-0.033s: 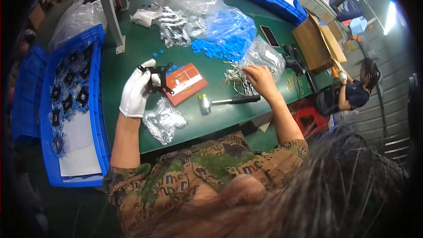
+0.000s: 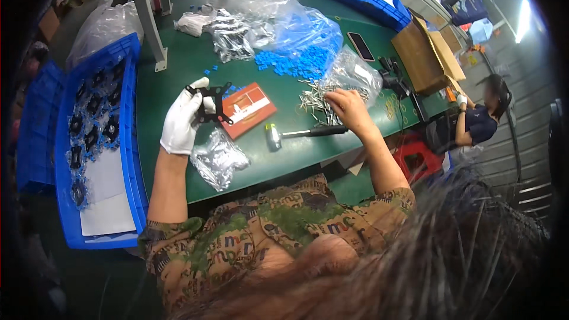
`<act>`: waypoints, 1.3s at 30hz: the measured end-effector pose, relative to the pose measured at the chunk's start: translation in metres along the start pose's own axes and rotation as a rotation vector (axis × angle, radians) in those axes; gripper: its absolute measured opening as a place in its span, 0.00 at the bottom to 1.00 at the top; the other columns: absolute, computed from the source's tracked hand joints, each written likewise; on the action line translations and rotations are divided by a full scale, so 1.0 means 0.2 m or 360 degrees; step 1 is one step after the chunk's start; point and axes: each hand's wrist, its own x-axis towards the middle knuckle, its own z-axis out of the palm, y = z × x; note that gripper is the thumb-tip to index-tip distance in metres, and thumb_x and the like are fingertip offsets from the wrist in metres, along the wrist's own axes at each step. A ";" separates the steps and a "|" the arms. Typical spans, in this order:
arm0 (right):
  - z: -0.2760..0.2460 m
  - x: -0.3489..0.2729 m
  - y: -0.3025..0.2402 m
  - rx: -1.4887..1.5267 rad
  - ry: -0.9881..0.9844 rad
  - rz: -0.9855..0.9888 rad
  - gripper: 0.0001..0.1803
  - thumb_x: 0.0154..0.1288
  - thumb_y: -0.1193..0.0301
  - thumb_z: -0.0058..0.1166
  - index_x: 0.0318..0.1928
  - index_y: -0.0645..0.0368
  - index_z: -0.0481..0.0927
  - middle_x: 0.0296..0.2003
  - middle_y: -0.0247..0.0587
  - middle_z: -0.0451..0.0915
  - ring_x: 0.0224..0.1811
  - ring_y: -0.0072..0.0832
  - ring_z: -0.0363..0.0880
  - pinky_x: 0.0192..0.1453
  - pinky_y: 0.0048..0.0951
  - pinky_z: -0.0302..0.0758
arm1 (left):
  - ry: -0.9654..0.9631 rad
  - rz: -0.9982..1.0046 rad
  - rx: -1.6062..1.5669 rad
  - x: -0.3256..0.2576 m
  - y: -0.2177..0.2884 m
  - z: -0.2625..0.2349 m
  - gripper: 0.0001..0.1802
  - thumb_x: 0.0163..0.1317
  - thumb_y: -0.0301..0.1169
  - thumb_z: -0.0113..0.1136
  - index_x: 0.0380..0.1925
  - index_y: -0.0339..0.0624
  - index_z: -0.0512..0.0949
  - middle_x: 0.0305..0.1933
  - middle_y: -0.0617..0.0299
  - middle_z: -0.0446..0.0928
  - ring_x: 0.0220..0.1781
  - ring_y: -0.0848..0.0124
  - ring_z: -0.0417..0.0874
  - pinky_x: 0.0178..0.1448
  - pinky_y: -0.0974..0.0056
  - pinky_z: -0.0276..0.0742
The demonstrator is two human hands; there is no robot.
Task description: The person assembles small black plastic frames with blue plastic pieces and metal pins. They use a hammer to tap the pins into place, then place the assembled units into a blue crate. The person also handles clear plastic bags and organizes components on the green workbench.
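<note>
My left hand (image 2: 179, 123), in a white glove, is closed on a black bracket (image 2: 219, 106) with arms spreading from its corners. The bracket is held above the left edge of a reddish-brown block (image 2: 261, 114) with a white patch on top. Bare, my right hand (image 2: 351, 110) hovers at the right side of a pile of small metal pins (image 2: 313, 99). Its thumb and fingertips are drawn together; whatever may be between them is too small to make out. Between my hands a hammer (image 2: 314, 132) with a black handle lies on the green table.
Crumpled silver plastic (image 2: 218, 160) lies near the front edge. Small blue pieces (image 2: 290, 64) spill from a clear bag behind. On the left, a blue crate (image 2: 131, 142) holds several wrapped black parts. A phone (image 2: 360, 47) and cardboard box (image 2: 418, 62) are at right; beyond sits another person (image 2: 481, 123).
</note>
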 end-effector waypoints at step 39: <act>-0.02 -0.07 -0.54 0.1919 -0.0442 0.0276 0.08 0.72 0.74 0.59 0.48 0.63 0.79 0.34 0.33 0.80 0.34 0.18 0.80 0.38 0.23 0.77 | -0.0040 -0.0194 0.1380 -0.35 -0.41 0.66 0.19 0.71 0.34 0.56 0.60 0.45 0.80 0.35 0.54 0.85 0.34 0.71 0.86 0.40 0.65 0.81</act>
